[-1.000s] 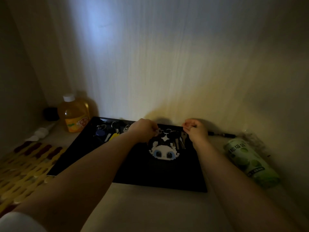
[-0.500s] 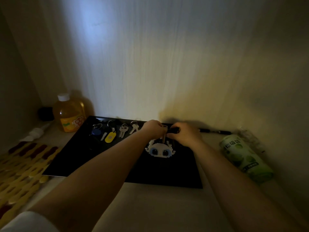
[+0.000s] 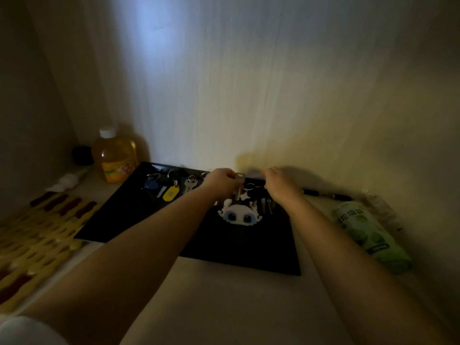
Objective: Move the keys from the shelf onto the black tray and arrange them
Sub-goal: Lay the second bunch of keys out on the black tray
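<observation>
left hand (image 3: 220, 181) grip pinching a key (image 3: 239, 185) by its head; right hand (image 3: 278, 184) beside, can't tell its grip. light, stiff, slippery metal, i'd hold the flat head.

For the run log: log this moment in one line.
stage: arranging keys | left hand: pinching silver key above black tray | right hand: hovering, empty | pixel charm: on tray

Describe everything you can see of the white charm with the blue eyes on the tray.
The white charm looks like a blocky, pixel-style face, seemingly made of small beads, with two big blue eyes with dark pupils and dark patches along its top. It lies flat, face up, on the black tray, right of centre. A small white star shape sits just above it, and key blades fan out at its upper right, apparently the same bunch. The left hand pinches a silver key just above it; neither hand touches the charm.
</observation>
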